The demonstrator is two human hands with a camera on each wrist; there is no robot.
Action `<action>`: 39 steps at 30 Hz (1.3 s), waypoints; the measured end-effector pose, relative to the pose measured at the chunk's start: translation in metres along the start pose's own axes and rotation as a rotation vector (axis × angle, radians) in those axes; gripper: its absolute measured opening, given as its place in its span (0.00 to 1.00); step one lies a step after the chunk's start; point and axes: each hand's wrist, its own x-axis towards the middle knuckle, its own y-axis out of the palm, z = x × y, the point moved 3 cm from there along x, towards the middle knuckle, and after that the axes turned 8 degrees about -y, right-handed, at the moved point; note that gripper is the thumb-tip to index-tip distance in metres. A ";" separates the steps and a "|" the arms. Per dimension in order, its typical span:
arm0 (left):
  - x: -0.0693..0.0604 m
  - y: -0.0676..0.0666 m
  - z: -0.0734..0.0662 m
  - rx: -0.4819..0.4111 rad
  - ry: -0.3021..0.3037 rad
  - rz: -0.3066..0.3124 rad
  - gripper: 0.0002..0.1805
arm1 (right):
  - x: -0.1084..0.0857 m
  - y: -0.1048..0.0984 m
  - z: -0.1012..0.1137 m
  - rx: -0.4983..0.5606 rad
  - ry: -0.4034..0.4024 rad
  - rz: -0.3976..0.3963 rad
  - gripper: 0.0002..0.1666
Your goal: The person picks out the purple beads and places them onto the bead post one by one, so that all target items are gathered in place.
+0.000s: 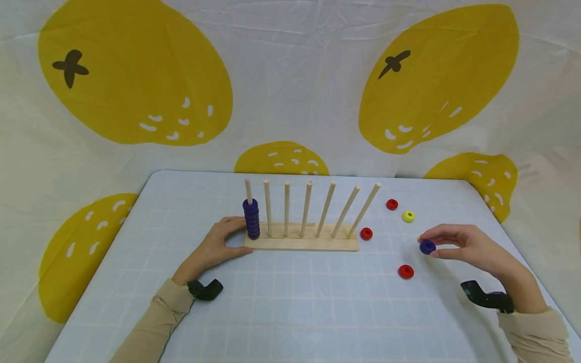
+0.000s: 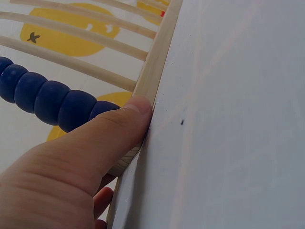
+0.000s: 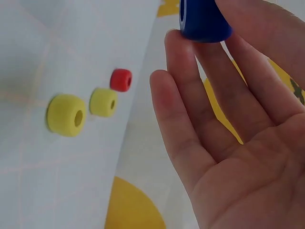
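Observation:
A wooden peg rack [image 1: 299, 244] stands on the table, with several upright pegs along its base. Blue beads [image 1: 251, 222] are stacked on its leftmost peg, whose top stays bare. My left hand [image 1: 215, 249] grips the left end of the base; in the left wrist view the thumb [image 2: 138, 106] lies against its front edge. Over the table's right side, my right hand [image 1: 476, 247] pinches one blue bead [image 1: 427, 247] between thumb and fingers, off the table. The right wrist view cuts off the top of this blue bead [image 3: 205, 21].
Red beads [image 1: 366, 233] [image 1: 392, 204] [image 1: 406, 271] and a yellow bead [image 1: 408, 216] lie right of the rack. Two yellow beads [image 3: 66, 115] [image 3: 103, 102] show in the right wrist view. A patterned cloth [image 1: 295, 91] hangs behind the table [image 1: 290, 302].

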 end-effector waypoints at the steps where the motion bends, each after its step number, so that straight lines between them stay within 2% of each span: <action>1: 0.000 0.000 0.000 0.000 0.002 -0.001 0.36 | 0.000 -0.001 0.002 -0.011 -0.008 -0.003 0.19; 8: 0.001 0.000 -0.001 -0.001 0.007 0.002 0.36 | 0.004 -0.007 0.019 -0.052 -0.004 -0.025 0.19; 15: 0.001 0.001 0.000 0.000 0.004 0.003 0.36 | 0.008 -0.012 0.036 -0.079 -0.050 -0.075 0.18; 23: 0.002 0.002 0.001 0.004 0.001 0.005 0.36 | 0.015 -0.015 0.055 -0.062 -0.088 -0.144 0.19; 39: 0.001 0.000 0.000 0.015 -0.013 0.004 0.36 | 0.028 -0.017 0.093 -0.042 -0.064 -0.345 0.18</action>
